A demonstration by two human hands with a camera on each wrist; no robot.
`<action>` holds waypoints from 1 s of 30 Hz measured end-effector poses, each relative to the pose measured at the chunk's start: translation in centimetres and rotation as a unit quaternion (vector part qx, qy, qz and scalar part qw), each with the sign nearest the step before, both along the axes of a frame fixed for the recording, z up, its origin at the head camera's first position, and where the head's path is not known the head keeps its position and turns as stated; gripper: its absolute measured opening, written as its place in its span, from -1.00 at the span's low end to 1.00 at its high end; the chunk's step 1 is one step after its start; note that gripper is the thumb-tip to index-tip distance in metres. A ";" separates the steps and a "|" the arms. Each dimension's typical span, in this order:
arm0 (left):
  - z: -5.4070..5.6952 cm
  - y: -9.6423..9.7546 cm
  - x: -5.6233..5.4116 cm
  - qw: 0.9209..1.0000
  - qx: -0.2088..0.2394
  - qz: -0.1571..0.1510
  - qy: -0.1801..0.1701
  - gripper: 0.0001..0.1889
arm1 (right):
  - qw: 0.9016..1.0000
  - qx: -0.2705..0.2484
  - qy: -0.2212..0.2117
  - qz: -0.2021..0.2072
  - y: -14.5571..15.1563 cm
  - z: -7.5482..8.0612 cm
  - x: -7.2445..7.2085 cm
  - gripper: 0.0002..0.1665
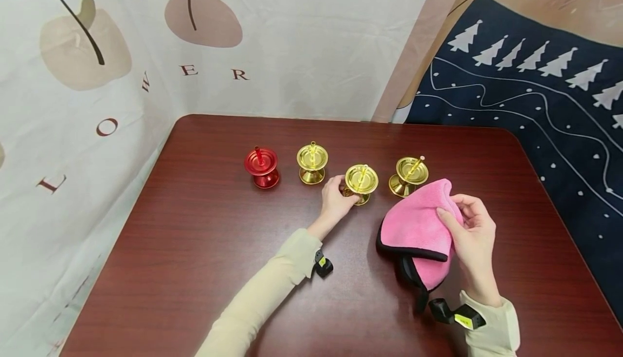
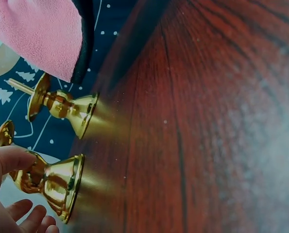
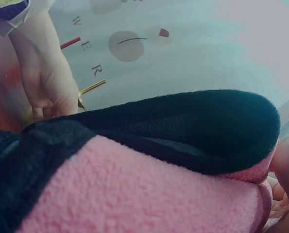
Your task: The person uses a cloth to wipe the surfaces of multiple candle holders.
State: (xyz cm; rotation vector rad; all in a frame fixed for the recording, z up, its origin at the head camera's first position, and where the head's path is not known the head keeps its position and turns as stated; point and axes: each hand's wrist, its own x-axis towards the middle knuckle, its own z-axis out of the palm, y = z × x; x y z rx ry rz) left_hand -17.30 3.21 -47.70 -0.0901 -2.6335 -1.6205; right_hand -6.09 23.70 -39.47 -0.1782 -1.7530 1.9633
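Observation:
My left hand [image 1: 338,199] is at a gold candle holder [image 1: 362,179], its thumb [image 2: 18,159] against the stem. The other fingers lie on the far side, and the holder stands upright on its flared base. To the right is another gold candle holder [image 1: 411,172] with a tilted centre stick. A third gold holder [image 1: 312,162] and a red candle holder [image 1: 262,166] stand to the left. My right hand [image 1: 474,235] pinches a folded pink cloth [image 1: 413,219] with black edging by its upper right corner. The cloth hangs over the table, its dark fold [image 3: 183,131] gaping in the right wrist view.
All this is on a dark red-brown wooden table [image 1: 204,270] with rounded corners. A white printed curtain [image 1: 311,48] hangs behind and to the left; a navy cloth with white trees [image 1: 525,108] hangs at the right. Each wrist wears a small black camera [image 1: 323,265].

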 end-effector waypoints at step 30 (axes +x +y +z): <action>-1.0 0.1 -0.3 0.997 -0.046 -0.021 0.055 -0.62 | 1.000 0.002 0.000 0.015 -0.9 -0.3 -0.4 -0.66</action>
